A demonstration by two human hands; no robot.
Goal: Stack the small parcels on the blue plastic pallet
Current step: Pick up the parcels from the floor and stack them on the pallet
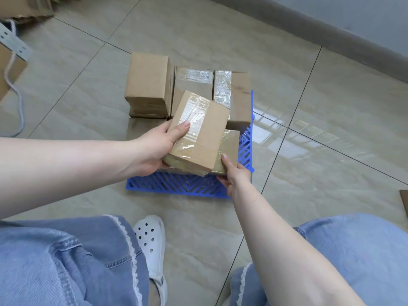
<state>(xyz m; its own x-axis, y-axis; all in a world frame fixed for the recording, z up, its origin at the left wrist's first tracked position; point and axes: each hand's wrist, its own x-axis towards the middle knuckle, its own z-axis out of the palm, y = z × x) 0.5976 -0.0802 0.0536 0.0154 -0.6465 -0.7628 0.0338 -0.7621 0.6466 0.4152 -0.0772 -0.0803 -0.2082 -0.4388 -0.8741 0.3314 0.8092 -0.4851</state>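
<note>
Left hand wrapped round the near-left corner of a taped parcel, thumb flat on the tape, fingers underneath, holding it tilted above the blue pallet. Right hand pinching the near-right corner of a lower parcel lying on the pallet's near right part. Three more parcels ranged along the far edge. Long axis of the held parcel running away toward those, slightly rightward. Probably to be lowered onto the lower parcel, just beneath and right of the left hand.
</note>
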